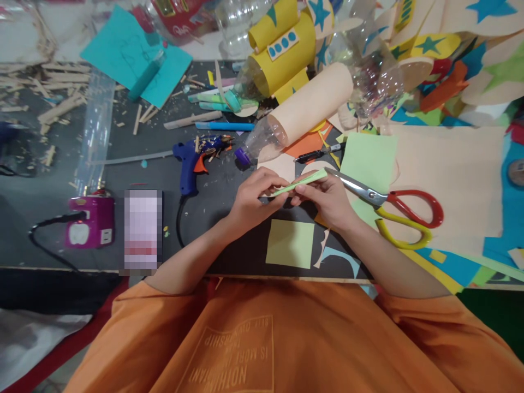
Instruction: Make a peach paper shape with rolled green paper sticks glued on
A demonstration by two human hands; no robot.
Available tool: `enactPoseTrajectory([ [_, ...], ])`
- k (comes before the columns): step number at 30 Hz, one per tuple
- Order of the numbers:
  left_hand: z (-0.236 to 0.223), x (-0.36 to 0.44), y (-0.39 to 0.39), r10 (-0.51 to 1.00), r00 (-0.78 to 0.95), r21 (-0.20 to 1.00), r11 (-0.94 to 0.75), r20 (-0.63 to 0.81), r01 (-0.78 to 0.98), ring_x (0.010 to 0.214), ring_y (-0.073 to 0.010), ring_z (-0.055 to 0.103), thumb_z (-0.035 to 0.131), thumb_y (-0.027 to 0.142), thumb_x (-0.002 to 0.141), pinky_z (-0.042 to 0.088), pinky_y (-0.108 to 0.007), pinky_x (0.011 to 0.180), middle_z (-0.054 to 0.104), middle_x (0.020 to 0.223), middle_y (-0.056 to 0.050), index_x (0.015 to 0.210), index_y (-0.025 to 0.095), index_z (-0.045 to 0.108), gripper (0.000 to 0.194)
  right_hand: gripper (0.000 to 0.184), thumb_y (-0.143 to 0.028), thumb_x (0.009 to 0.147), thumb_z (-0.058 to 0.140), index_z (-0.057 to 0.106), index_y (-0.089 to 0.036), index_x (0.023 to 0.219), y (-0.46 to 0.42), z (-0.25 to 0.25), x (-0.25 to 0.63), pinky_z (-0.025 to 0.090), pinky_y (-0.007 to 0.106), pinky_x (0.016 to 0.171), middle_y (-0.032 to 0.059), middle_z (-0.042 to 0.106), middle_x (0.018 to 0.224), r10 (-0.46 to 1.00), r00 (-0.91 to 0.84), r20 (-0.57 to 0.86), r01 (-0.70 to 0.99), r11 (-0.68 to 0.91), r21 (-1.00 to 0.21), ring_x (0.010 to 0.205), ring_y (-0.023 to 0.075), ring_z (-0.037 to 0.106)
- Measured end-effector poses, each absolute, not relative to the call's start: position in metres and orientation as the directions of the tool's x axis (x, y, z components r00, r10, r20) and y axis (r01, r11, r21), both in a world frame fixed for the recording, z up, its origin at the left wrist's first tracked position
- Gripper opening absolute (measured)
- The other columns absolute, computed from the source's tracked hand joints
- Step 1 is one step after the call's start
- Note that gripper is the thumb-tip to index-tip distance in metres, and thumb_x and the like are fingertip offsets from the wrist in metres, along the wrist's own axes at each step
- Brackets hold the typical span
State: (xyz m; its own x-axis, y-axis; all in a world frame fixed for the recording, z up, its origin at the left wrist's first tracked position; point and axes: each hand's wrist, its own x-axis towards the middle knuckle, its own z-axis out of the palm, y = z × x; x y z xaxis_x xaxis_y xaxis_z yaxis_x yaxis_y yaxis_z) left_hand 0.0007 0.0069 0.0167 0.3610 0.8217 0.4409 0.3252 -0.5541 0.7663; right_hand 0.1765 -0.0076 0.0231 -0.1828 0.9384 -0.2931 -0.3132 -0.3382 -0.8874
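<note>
Both hands pinch a folded light green paper strip (303,182) between them above the near edge of the dark, matte worktop (241,262). The left hand (260,194) grips its lower end with fingers and thumb drawn narrow; the right hand (325,199) holds the other end, thumb pressed against the paper's flat side. The strip looks thin, crisp and tapered, slanting up to the right.

Below the hands lies a flat, nearly square pale green paper (290,244). Just beside the right hand are scissors (370,195) with shiny metal blades and smooth looped handles, one red, one yellow; a larger green sheet (368,153) lies partly beneath them. Beyond the hands, a clear plastic bottle (262,136) with a purple cap wears a smooth cream paper tube (317,101). To the left rests a blue glue gun (189,166) with an orange trigger, and farther off, rough, splintery wood slivers (61,109) are scattered.
</note>
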Motion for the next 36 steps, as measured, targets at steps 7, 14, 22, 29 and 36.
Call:
enactPoseTrajectory([
  [7, 0.0195, -0.0011, 0.0071, 0.801, 0.352, 0.736, -0.590, 0.484, 0.331, 0.065, -0.0105, 0.055, 0.062, 0.020, 0.085, 0.041, -0.022, 0.055, 0.063, 0.073, 0.000, 0.081, 0.019, 0.064, 0.005, 0.023, -0.033, 0.064, 0.085, 0.072, -0.019, 0.076, -0.0078, 0.0247, 0.1779, 0.057, 0.020, 0.052, -0.0028, 0.072, 0.064, 0.944, -0.194, -0.266, -0.353, -0.320, -0.879, 0.050, 0.0083, 0.065],
  [14, 0.0218, 0.0005, 0.0060, 0.778, 0.396, 0.711, -0.617, 0.488, 0.337, 0.066, -0.0116, 0.057, 0.061, 0.022, 0.086, 0.044, -0.024, 0.060, 0.065, 0.073, 0.000, 0.082, 0.020, 0.061, 0.004, 0.028, -0.036, 0.061, 0.087, 0.070, -0.019, 0.075, -0.0085, 0.0250, 0.1787, 0.057, 0.021, 0.054, -0.0028, 0.072, 0.066, 0.940, -0.196, -0.280, -0.296, -0.329, -0.897, 0.051, 0.0083, 0.064],
  [22, 0.0217, -0.0014, 0.0053, 0.789, 0.371, 0.692, -0.611, 0.490, 0.385, 0.063, -0.0119, 0.054, 0.060, 0.024, 0.086, 0.044, -0.025, 0.058, 0.061, 0.068, 0.000, 0.079, 0.020, 0.059, 0.008, 0.029, -0.037, 0.062, 0.086, 0.067, -0.020, 0.076, -0.0074, 0.0254, 0.1811, 0.056, 0.020, 0.054, -0.0050, 0.069, 0.064, 0.941, -0.213, -0.264, -0.274, -0.317, -0.908, 0.051, 0.0076, 0.064],
  [29, 0.0220, -0.0003, 0.0049, 0.755, 0.404, 0.661, -0.651, 0.516, 0.373, 0.064, -0.0119, 0.059, 0.061, 0.023, 0.087, 0.045, -0.025, 0.058, 0.066, 0.070, -0.001, 0.079, 0.020, 0.060, 0.008, 0.032, -0.042, 0.061, 0.086, 0.066, -0.020, 0.073, -0.0081, 0.0253, 0.1804, 0.055, 0.021, 0.055, -0.0040, 0.068, 0.064, 0.941, -0.211, -0.265, -0.225, -0.311, -0.923, 0.053, 0.0084, 0.064],
  [36, 0.0230, -0.0011, 0.0046, 0.760, 0.410, 0.681, -0.642, 0.504, 0.353, 0.064, -0.0124, 0.058, 0.059, 0.026, 0.089, 0.044, -0.026, 0.060, 0.067, 0.071, -0.001, 0.079, 0.020, 0.060, 0.011, 0.031, -0.042, 0.063, 0.085, 0.066, -0.020, 0.073, -0.0080, 0.0265, 0.1809, 0.054, 0.021, 0.053, -0.0045, 0.065, 0.063, 0.948, -0.211, -0.239, -0.201, -0.281, -0.938, 0.052, 0.0081, 0.062],
])
